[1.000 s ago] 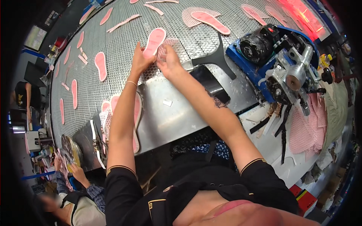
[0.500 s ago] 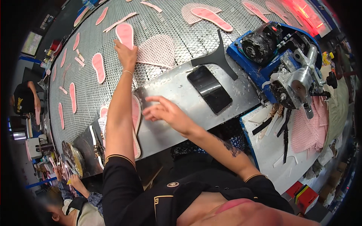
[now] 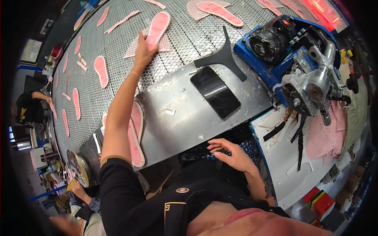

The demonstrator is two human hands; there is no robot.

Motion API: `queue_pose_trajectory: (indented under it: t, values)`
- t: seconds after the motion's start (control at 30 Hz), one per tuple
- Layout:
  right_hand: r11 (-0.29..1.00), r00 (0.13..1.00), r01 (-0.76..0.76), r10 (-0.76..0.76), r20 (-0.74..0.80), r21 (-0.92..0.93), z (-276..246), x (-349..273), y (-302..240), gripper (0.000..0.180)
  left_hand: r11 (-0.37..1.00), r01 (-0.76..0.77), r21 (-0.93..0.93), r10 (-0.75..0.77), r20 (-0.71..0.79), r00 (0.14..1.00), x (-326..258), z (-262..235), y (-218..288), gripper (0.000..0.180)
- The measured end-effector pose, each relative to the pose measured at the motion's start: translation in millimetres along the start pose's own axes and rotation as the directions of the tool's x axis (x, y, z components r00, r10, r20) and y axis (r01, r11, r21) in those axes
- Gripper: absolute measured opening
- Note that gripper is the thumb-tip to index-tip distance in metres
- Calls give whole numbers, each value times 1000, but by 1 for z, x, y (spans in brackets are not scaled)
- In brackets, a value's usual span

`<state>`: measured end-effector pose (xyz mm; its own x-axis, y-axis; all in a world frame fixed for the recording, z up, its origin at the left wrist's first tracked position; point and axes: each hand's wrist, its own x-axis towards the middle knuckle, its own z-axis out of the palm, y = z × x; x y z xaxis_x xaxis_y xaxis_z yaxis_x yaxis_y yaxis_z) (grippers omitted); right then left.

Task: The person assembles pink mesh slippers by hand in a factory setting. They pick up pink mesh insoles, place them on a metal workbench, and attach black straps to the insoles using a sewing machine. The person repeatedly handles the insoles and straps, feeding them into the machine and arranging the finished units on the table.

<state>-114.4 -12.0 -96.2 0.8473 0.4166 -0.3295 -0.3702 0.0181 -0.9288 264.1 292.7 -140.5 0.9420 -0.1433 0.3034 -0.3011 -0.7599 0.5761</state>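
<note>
Black sleeve (image 3: 120, 185) nearest my cam, L arm. R hand (image 3: 234, 157) also close in: empty AFAICT, fingers loosely curled, just off the table's near edge, well apart from the work.

L hand (image 3: 145, 55) is out over the table, gripping the near end of a pink insole (image 3: 159, 28), thumb on its L side, fingertips round the R. Key relation from my end: insole runs up & away from the L hand, long axis pointing fwd w/ a slight lean to R, far end free. L hand obv. the nearer one. Pale pink mesh piece (image 3: 136, 47) shows behind the insole, both sides; can't tell if they touch.

Surface, near to far: stack of pink insoles (image 3: 136, 137) by the L forearm, bare sheet-metal strip (image 3: 169, 131) w/ a small white scrap (image 3: 170, 112), dark phone (image 3: 215, 92) R of centre, then a black forked flat piece (image 3: 220, 59) partly over the honeycomb bed (image 3: 185, 41). On the bed: loose insole (image 3: 100, 71) L of the hand, more past it, another insole (image 3: 220, 13) far R on mesh.

Room: white board (image 3: 283, 157) & pink mesh cloth (image 3: 325, 131) to R, blue motor unit (image 3: 271, 45) beyond. Co-worker's hand (image 3: 80, 190) low L, person in black top (image 3: 26, 108) at L rim, red-lit unit (image 3: 325, 13) far R.
</note>
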Motion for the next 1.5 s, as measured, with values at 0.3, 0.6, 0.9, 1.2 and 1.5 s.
queue_pose_trajectory:
  t: [0.3,0.6,0.9,1.2,1.5]
  values:
    - [996,1000,-2,2,1,93,3,1,24,39,950,-138,-282,-12,-470,883,30,-49,58,103]
    - [987,988,151,-153,39,51,-25,-35,-18,38,654,-53,755,270,-167,948,-42,-33,-112,117]
    - [884,290,-220,-344,-893,-412,-185,-195,-37,39,971,-20,-240,-16,-147,989,-102,-49,163,75]
    - [436,103,-770,-636,-765,-466,-248,-191,53,31,773,-116,-623,183,45,982,-185,-16,270,48]
    - [587,5,-57,-809,-588,-808,-104,-203,-42,26,488,391,-780,404,599,691,-232,35,335,40]
